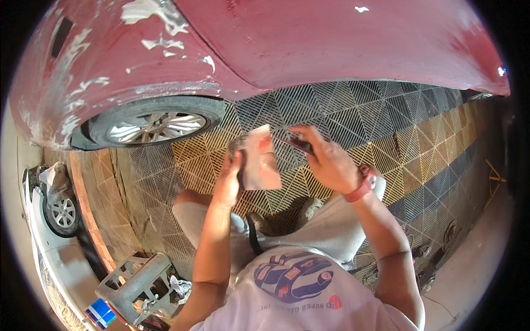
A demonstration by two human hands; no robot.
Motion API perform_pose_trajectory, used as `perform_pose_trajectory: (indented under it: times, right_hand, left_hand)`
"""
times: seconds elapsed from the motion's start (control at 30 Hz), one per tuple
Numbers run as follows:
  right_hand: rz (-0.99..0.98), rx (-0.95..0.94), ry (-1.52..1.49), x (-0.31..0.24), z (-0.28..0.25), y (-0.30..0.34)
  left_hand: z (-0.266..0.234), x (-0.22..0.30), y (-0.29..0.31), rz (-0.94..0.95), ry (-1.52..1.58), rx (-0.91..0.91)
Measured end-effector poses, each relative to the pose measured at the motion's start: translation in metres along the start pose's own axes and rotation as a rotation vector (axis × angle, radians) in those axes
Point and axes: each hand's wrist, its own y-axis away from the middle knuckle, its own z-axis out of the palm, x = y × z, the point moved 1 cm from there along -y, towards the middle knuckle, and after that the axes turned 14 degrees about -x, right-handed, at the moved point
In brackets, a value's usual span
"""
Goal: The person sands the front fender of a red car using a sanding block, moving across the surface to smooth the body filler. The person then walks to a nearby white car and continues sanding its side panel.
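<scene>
My left hand (pixel 228 181) grips a flat, pale rectangular board (pixel 264 177) by its left edge, thumb over its face. A reddish smear of paste (pixel 265 143) lies on the board's upper part. To the right, my right hand (pixel 333 164) is closed on a thin, dark-bladed spreader (pixel 300 144), which points toward the board but stays apart from it. Motion blurs the spreader, so its exact shape is unclear. Beyond both hands is a dull red car body (pixel 309 44), with whitish filler patches (pixel 157 16) on its left panel above the wheel.
A car wheel (pixel 160 127) stands ahead on the left. Grey and yellow slatted tiles (pixel 353 116) cover the floor. At lower left are a grey plastic step stool (pixel 138 284), a blue-and-red container (pixel 100 314) and a white car (pixel 63 265). My knees are bent below the board.
</scene>
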Motion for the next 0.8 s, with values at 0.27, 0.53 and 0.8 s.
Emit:
perform_pose_trajectory:
  times: [0.27,0.53,0.8]
  right_hand:
    - [-0.274,0.204,0.855,-0.056,0.092,0.029]
    - [-0.278,-0.057,0.664,-0.13,0.081,0.042]
    - [-0.169,0.104,0.967,-0.089,0.056,0.018]
  left_hand:
    - [0.023,0.014,0.04,0.359,-0.453,0.322]
    - [0.002,0.011,0.045,0.288,0.178,0.196]
    - [-0.012,0.051,0.06,0.497,-0.058,0.197]
